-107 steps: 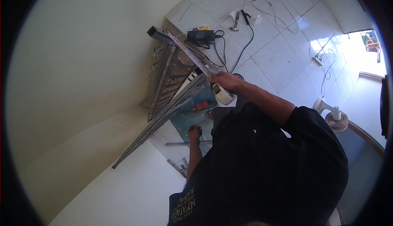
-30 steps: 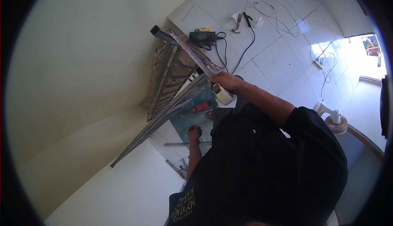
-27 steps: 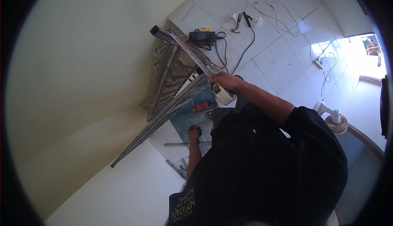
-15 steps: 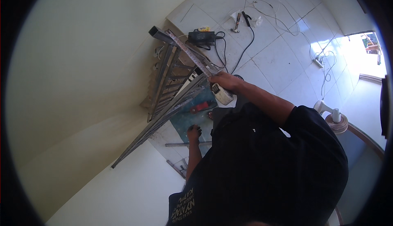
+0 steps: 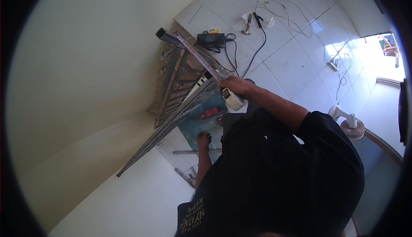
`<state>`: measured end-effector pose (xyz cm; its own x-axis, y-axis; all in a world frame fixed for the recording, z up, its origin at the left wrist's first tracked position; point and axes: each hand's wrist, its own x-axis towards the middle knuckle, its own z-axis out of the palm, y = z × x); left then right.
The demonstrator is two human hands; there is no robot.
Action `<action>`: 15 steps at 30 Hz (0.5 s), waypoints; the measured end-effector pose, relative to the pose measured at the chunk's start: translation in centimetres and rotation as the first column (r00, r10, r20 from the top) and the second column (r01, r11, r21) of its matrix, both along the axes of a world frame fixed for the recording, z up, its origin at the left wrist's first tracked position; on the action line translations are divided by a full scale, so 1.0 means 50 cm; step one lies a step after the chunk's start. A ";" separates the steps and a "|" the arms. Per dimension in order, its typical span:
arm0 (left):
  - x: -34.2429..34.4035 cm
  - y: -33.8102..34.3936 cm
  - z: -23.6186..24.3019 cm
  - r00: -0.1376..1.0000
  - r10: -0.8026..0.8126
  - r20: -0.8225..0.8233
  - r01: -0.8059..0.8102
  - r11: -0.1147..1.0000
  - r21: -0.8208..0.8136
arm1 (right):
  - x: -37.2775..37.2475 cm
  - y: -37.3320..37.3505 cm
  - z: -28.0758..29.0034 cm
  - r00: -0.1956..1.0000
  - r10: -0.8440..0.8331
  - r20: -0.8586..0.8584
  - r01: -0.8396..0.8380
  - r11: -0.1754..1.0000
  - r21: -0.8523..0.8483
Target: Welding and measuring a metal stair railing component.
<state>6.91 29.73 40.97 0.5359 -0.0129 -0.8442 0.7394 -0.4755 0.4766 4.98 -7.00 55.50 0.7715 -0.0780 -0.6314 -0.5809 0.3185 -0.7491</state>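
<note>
My right hand (image 5: 234, 85) is closed around a worn, whitish tape measure (image 5: 233, 99). Its blade (image 5: 195, 53) runs out up and to the left, along the ends of a grey metal frame (image 5: 169, 82) made of square tubes and bars. The far end of the blade lies beside an open tube end (image 5: 162, 33). Low at my side hangs my left hand (image 5: 204, 140), its fingers curled and dark. Whether anything is in it is too small to make out. Beneath it a loose metal bar (image 5: 182, 152) lies on the floor.
The frame leans by the pale wall (image 5: 98, 87). On the tiles are a black welding machine (image 5: 210, 39) with cables, a hammer (image 5: 247, 24), an electrode holder (image 5: 258, 19) and a power strip (image 5: 334, 64). A red tool (image 5: 209, 112) lies near my feet; a fan (image 5: 352, 127) stands at right.
Almost nothing differs. My body has shifted very slightly; the tape measure, its blade and both hands stay in about the same places.
</note>
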 end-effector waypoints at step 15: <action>-0.001 -0.006 0.005 1.000 0.025 0.002 -0.025 1.000 0.007 | 0.001 0.002 0.012 0.999 -0.043 -0.009 0.043 0.997 0.058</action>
